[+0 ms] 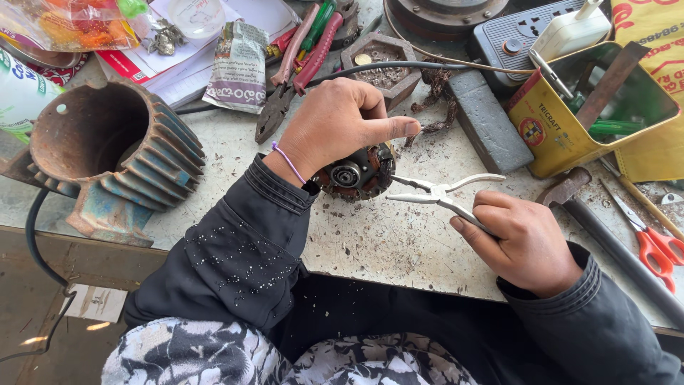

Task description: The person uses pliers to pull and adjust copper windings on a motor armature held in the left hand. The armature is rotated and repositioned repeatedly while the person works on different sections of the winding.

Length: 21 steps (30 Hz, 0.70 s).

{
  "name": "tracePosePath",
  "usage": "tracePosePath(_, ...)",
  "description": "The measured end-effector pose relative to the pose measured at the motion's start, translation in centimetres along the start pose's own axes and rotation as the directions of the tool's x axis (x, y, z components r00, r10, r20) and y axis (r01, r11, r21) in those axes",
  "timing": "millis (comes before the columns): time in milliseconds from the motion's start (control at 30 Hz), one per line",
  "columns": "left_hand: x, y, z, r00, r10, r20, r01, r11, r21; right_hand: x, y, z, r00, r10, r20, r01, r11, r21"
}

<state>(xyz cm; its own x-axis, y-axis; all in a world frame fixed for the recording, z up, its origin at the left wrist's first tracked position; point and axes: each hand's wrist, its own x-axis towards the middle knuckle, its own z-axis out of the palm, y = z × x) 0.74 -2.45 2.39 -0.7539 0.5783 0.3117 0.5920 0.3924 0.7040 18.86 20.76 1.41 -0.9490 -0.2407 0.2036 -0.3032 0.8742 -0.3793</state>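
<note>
My left hand rests on top of a small motor rotor with dark windings and a bearing at its end, holding it down on the worktable. My right hand grips the handles of silver needle-nose pliers. The plier jaws are parted and point left at the rotor's side, just short of it. Both arms wear dark sleeves, and a purple band circles my left wrist.
A rusty finned motor housing lies at left. Red-handled pliers, a grey block, a yellow tin of tools, a power strip, a hammer and red scissors crowd the back and right.
</note>
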Motion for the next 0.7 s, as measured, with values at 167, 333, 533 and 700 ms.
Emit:
tracePosePath(167, -0.1, 0.3, 0.1, 1.000, 0.019, -0.025, -0.019, 1.000, -0.001, -0.1, 0.2, 0.4, 1.000, -0.012, -0.015, 0.012, 1.000, -0.016)
tracePosePath(333, -0.1, 0.7, 0.1, 0.999, 0.028, -0.024, -0.027, 0.999, 0.029, 0.0, 1.6, 0.4, 1.000, -0.025, 0.005, 0.024, 0.996, 0.082)
tracePosePath(533, 0.2, 0.7, 0.2, 0.998, 0.057, 0.002, -0.057, 0.998, -0.007, 0.9, 5.9, 1.0, 0.971, -0.010, 0.238, -0.096, 0.897, 0.430)
tracePosePath(700, 0.4, 0.2, -0.2, 0.998, 0.062, 0.028, -0.060, 0.996, -0.068, 1.5, 7.2, 1.5, 0.907, 0.057, 0.417, -0.298, 0.786, 0.541)
